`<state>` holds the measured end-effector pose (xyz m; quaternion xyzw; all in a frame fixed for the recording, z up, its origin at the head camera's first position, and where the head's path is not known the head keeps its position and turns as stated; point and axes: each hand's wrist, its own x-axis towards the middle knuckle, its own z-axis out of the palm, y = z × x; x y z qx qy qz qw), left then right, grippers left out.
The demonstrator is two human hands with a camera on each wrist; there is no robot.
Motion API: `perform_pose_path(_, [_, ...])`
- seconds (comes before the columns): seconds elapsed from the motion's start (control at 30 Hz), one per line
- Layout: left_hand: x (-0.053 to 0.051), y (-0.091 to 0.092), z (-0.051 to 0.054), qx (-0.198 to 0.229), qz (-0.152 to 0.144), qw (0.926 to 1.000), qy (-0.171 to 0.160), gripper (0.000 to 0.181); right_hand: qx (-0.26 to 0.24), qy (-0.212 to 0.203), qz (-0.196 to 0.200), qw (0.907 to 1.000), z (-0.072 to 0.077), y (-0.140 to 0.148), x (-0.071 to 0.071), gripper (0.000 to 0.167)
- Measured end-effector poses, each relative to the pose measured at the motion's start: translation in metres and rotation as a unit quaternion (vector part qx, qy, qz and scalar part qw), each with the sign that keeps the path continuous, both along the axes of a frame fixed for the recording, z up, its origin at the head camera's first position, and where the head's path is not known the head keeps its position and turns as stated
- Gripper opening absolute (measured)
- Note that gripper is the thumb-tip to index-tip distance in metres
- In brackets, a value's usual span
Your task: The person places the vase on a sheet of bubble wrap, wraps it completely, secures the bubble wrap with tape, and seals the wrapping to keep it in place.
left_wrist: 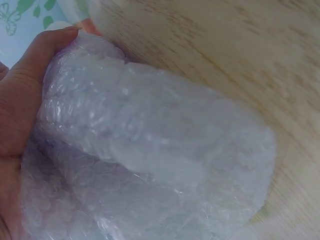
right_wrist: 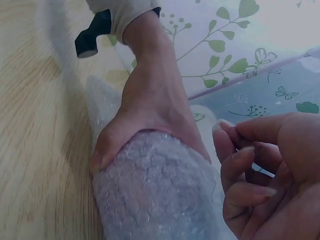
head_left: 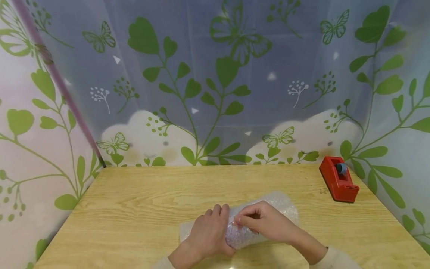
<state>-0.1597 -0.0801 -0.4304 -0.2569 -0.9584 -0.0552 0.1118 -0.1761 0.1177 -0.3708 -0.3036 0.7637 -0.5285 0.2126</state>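
Note:
A bundle of clear bubble wrap (head_left: 240, 236) lies slantwise on the table near its front edge. Something pale purple shows faintly through the layers, its kind hidden. My left hand (head_left: 209, 229) grips the bundle, thumb on the near side and fingers over the far side. In the left wrist view the wrap (left_wrist: 150, 125) forms a loose roll with an open-looking end. My right hand (head_left: 265, 220) is over the bundle, fingers curled and thumb and index fingertips together. The right wrist view shows these fingertips (right_wrist: 225, 131) apart from the wrap, with nothing clearly visible between them.
A red tape dispenser (head_left: 339, 181) with a blue-grey core stands at the table's back right. The wooden table (head_left: 141, 190) meets printed curtains (head_left: 188, 74) at the back and sides. A pinkish pole (head_left: 64, 86) slants down at the back left corner.

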Motion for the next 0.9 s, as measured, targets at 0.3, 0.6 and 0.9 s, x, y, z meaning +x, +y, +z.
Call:
perform_pose_path(0.3, [0.0, 0.001, -0.001, -0.004, -0.001, 0.9999, 0.015, 0.077, 0.047, 0.011, -0.01, 0.9988, -0.013, 0.003, -0.004, 0.02])
perform_pose_path(0.6, [0.0, 0.002, -0.001, -0.008, 0.002, 0.9998, 0.02, 0.077, 0.043, 0.06, -0.014, 0.9972, -0.022, 0.001, -0.003, 0.013])
perform_pose_path(0.9, [-0.002, -0.003, -0.003, -0.022, -0.024, 0.9986, 0.041, 0.094, 0.065, 0.117, -0.041, 0.9902, -0.029, 0.0, 0.001, 0.011])
